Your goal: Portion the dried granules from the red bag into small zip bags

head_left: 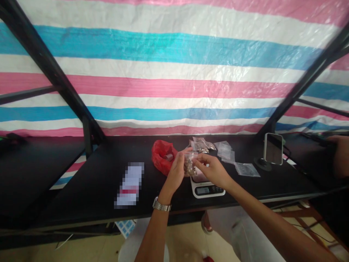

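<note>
Between my two hands is a small clear zip bag (189, 166) with brownish bits inside, held upright. My left hand (178, 167) grips its left side, fingers closed around it. At the bag's upper right edge, the thumb and fingers of my right hand (208, 165) pinch it near the top. Just below and behind the bag sits a white digital kitchen scale (208, 191), its platform partly hidden by my right hand. To the left a red plastic bag (160, 163) stands with its mouth open, a roundish object (168, 157) showing inside.
Filled clear bags (201, 145) lie behind my hands. Several flat, clear bags (225, 151) are to their right. A phone on a stand (273, 149) stands at the right. A blurred-out paper (131, 183) lies at left. Another person's hand (342, 154) shows at the right edge.
</note>
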